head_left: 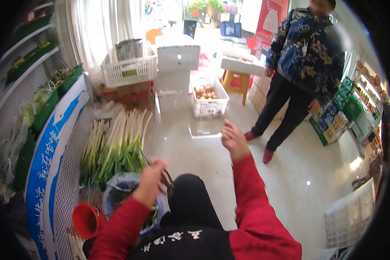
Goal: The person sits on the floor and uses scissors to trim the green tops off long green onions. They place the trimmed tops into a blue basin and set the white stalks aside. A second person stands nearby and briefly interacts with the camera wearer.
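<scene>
My left hand point(150, 182) is closed around what looks like a pair of scissors point(167, 182), with dark handles by my knee and a thin blade pointing away over the leeks. Raised over the tiled floor, my right hand point(233, 138) has its fingers curled in, and nothing shows in it. A pile of leeks or large green onions point(125, 143) lies on the floor at the left, white ends away from me. Below my left forearm stands a lined blue bucket point(161, 208) with green trimmings inside, partly hidden by the arm.
A red bucket point(86, 221) sits beside the refrigerated display case point(45, 169). Ahead are a white crate of fruit point(209, 109), stacked foam boxes point(174, 81) and a yellow stool point(236, 81). A person point(299, 61) stands at the right. Nearer on that side is another white crate point(349, 217).
</scene>
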A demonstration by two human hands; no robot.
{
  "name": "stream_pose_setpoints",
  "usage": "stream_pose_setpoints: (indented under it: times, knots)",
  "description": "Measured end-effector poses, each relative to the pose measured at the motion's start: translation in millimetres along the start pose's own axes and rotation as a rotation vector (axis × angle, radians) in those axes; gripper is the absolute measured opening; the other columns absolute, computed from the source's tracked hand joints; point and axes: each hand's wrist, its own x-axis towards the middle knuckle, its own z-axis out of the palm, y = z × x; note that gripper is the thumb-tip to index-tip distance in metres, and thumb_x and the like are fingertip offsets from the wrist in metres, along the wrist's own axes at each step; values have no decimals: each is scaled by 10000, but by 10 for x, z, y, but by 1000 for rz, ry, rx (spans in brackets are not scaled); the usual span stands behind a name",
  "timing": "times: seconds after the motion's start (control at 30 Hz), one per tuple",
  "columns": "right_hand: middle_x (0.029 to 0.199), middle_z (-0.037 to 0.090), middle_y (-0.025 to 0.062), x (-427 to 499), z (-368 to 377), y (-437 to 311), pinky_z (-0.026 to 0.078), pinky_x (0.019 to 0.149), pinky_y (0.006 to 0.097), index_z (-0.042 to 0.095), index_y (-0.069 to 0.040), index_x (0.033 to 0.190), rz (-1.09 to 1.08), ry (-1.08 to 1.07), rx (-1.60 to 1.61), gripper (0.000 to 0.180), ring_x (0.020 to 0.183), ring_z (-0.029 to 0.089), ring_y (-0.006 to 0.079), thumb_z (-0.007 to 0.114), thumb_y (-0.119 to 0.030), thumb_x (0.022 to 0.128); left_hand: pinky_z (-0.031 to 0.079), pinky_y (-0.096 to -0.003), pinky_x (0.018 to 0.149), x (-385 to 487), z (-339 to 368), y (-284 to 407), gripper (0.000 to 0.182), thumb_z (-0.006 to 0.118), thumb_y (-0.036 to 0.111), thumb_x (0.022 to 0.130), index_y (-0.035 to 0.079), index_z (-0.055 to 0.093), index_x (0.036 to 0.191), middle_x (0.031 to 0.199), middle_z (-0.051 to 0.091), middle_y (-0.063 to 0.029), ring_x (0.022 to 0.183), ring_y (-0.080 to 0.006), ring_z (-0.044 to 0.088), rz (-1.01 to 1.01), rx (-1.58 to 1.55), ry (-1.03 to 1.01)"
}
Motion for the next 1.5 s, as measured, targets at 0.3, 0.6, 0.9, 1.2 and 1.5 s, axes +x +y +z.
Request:
stream_pose_setpoints:
  times: [0.3,0.6,0.9,1.2,1.5]
  knots:
    - [699,578,42,-2143,-223,-168,168,344,233,587,-32,1155,-421,-261,87,462,400,294,35,520,-465,1008,506,-251,671,-1240,8,50,48,616,49,956,70,575,942,1159,615,-89,728,-92,540,154,-42,-37]
    - [595,364,-74,-1936,223,299,194,403,191,535,-12,1007,-254,-372,-748,187,444,257,6,514,-197,987,462,-208,728,-1559,-95,-100,174,670,45,934,33,625,1102,1162,639,-61,793,-57,545,217,-83,-192]
    - [1181,480,98,-1555,346,625,464,643,204,436,-96,1421,-670,-211,-1423,674,831,554,106,749,-143,825,486,-237,757,-1484,-130,-79,448,637,9,935,22,508,1363,1227,599,-111,947,-111,553,196,-151,-168]
    - [1345,370,144,-737,395,612,584,711,270,342,-173,1523,-812,-97,-1408,854,1022,581,199,804,-202,805,497,-234,734,-864,-49,57,496,609,-33,937,57,476,1406,1276,569,-128,1129,-166,536,188,-157,-152]
    - [959,584,72,98,-231,348,471,489,212,545,-51,1276,-834,38,-1224,408,600,561,75,699,-116,904,525,-245,685,3,-83,-237,155,630,57,953,74,580,1099,1158,639,-96,1087,-172,588,-69,-225,-45]
